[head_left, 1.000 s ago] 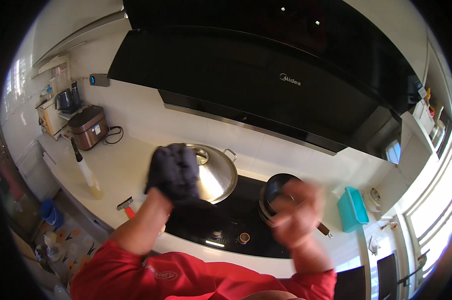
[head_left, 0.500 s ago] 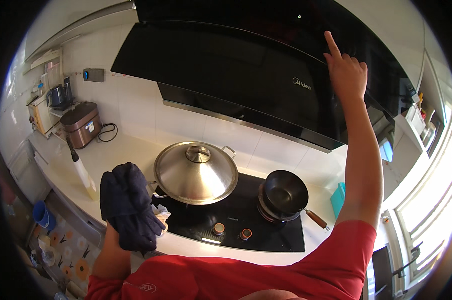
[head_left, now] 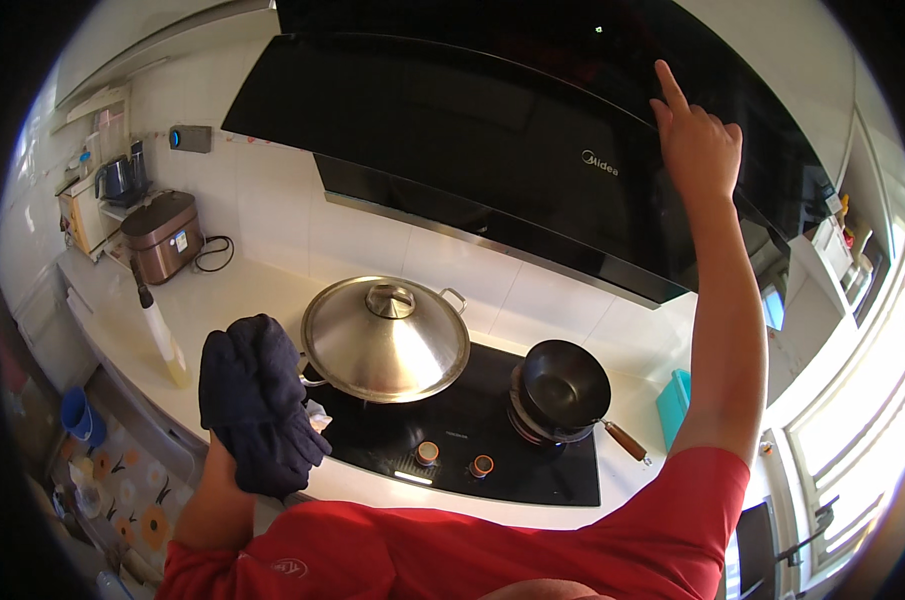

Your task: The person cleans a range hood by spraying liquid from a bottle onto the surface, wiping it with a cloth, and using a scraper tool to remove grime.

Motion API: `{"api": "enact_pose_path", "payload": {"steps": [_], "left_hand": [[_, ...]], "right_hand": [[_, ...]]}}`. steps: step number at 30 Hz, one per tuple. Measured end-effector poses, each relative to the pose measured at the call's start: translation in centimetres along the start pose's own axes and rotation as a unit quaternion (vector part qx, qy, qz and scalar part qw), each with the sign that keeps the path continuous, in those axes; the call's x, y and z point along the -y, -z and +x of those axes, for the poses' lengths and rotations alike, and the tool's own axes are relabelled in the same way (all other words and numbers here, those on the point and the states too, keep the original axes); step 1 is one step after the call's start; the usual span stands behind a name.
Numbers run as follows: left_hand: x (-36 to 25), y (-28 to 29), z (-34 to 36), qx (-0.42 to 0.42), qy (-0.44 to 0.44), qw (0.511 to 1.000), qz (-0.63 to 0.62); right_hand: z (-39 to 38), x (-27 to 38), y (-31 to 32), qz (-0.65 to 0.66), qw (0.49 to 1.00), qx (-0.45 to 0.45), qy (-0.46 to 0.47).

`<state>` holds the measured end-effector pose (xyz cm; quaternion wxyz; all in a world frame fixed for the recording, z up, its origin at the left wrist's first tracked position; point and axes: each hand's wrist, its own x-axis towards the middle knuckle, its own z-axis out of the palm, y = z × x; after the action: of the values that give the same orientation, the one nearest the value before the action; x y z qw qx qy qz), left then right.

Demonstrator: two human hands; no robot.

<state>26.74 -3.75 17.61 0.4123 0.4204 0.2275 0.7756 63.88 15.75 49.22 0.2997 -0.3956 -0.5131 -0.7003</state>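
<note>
My right arm is raised to the far right, and my right hand is in front of the black range hood. Its index finger is stretched out, the thumb stands apart and the other fingers curl, with nothing held. Whether the fingertip touches the panel I cannot tell. At the lower left, a bunched dark blue cloth covers my left hand, which holds it; the fingers are hidden. A whitish piece peeks out beside the cloth. Close by, a domed steel lid covers a pan with loop handles on the black cooktop.
A small black wok with a wooden handle sits on the right burner. Two knobs are at the cooktop's front. Left on the counter are a spray bottle and a brown rice cooker. A teal box stands right.
My right hand has shifted very slightly right in the picture, still pointing at the hood. The whole view has moved a little; less of the whitish piece by the cloth shows.
</note>
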Motion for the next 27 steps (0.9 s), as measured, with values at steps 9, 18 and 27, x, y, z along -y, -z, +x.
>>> {"api": "enact_pose_path", "payload": {"steps": [9, 18, 27], "left_hand": [[-0.5, -0.7, -1.3, -0.055, -0.012, 0.998, 0.001], [-0.4, 0.7, -3.2, -0.050, 0.015, 0.992, -0.114], [-0.5, 3.4, -5.0, -0.056, 0.009, 0.992, -0.112]], "right_hand": [[-0.1, 0.2, 0.6, 0.010, 0.999, 0.042, -0.011], [2.3, 4.6, 2.1, 0.154, 0.979, -0.051, 0.126], [2.2, 4.9, 2.8, 0.183, 0.978, -0.081, 0.053]]}}
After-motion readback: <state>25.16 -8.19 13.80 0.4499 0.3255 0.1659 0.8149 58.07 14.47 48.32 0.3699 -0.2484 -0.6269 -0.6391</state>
